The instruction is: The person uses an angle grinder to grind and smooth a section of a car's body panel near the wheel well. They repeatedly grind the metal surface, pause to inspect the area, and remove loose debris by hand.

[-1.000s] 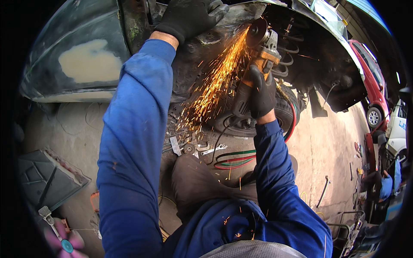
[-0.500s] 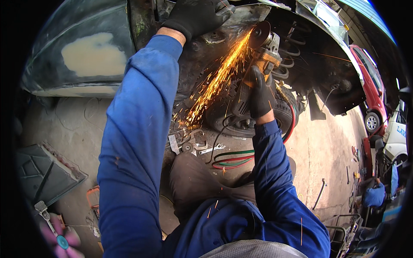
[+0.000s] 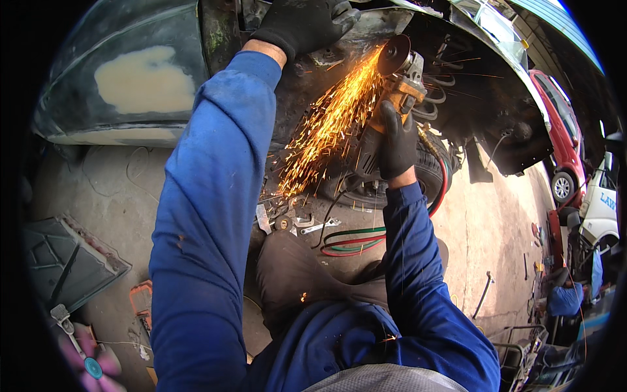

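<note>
Both hands are gloved and busy: the left hand [image 3: 305, 25] is clamped over the rusty lip of the arch [image 3: 339, 59] up top, bracing, while the right hand [image 3: 397, 140] grips the body of the grinder [image 3: 392, 85] just below it.

Biggest thing first, the car [image 3: 130, 85] fills the upper part of the view, a pale filler patch on its dark panel. Inside the arch sits the wheel [image 3: 428, 173], with red and green hoses [image 3: 356, 242] curling over the concrete beneath, and spanners [image 3: 313, 225] lying beside them. The disc [image 3: 395, 55] bites the metal at the arch edge, and sparks [image 3: 326, 124] stream down and to the left.

To grind well here, I'd keep the disc shallow to the steel, pressure light, the spark stream aimed away from the hoses, and the bracing fingers clear of the disc.

Against a second ago, the grinder has crept up and rightward along the edge, and the spark fan is denser and longer.
</note>
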### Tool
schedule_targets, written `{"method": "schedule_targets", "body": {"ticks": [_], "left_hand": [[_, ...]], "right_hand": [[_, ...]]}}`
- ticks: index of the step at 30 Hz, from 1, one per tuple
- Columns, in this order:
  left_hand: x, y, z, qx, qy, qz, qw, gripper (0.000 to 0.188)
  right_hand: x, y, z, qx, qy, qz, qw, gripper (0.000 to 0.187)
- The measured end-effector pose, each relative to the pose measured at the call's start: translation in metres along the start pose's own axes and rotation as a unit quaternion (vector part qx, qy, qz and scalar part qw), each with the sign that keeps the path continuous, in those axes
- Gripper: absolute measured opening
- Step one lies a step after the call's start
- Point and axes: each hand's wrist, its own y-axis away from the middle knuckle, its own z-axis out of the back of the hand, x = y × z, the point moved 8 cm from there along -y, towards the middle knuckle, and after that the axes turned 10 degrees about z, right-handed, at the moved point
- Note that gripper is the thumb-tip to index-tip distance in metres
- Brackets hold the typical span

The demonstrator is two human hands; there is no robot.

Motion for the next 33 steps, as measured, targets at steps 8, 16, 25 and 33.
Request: {"method": "schedule_targets", "body": {"ticks": [8, 16, 25, 33], "left_hand": [[-0.002, 0.001, 0.003, -0.021, 0.024, -0.015, 0.999, 0.030], [-0.001, 0.000, 0.002, -0.011, 0.019, -0.008, 1.000, 0.029], [-0.002, 0.001, 0.002, -0.020, 0.017, -0.013, 1.000, 0.030], [-0.001, 0.000, 0.003, -0.019, 0.026, -0.007, 0.999, 0.030]], "right_hand": [[-0.007, 0.001, -0.005, -0.074, -0.295, -0.238, 0.923, 0.042], [-0.005, 0.002, -0.008, -0.067, -0.325, -0.278, 0.901, 0.039], [-0.005, 0.002, -0.010, -0.096, -0.315, -0.215, 0.920, 0.037], [-0.009, 0.003, -0.009, -0.080, -0.297, -0.254, 0.917, 0.040]]}}
